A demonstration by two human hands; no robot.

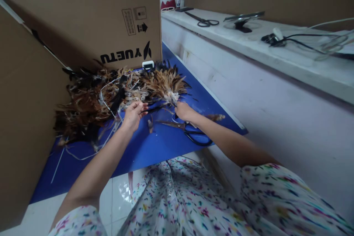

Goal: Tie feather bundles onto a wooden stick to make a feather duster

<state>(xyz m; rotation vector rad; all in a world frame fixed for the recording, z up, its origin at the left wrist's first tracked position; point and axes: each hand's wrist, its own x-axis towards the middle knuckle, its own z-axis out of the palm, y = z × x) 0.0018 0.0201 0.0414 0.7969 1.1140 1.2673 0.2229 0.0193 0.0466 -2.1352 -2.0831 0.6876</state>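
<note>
My left hand [134, 115] is at the front of a heap of brown and black feathers [85, 105], its fingers pinched on a thin dark feather [155, 109] that points right. My right hand [184, 111] is closed in front of a fanned bunch of golden-brown feathers [166, 83], near its pale fluffy base. What the right fingers grip is too small and partly hidden to name. Just below that hand lies a pair of black-handled scissors [177, 124], blades toward the left. A small loose feather [150, 124] rests between the hands on the blue tabletop [143, 151].
Large cardboard boxes [83, 18] wall off the back and left. White strips [83, 158] trail across the heap. A small white device [148, 65] stands behind it. On the right ledge [304, 62] are other scissors [206, 23], a stand [243, 22] and cables [298, 40].
</note>
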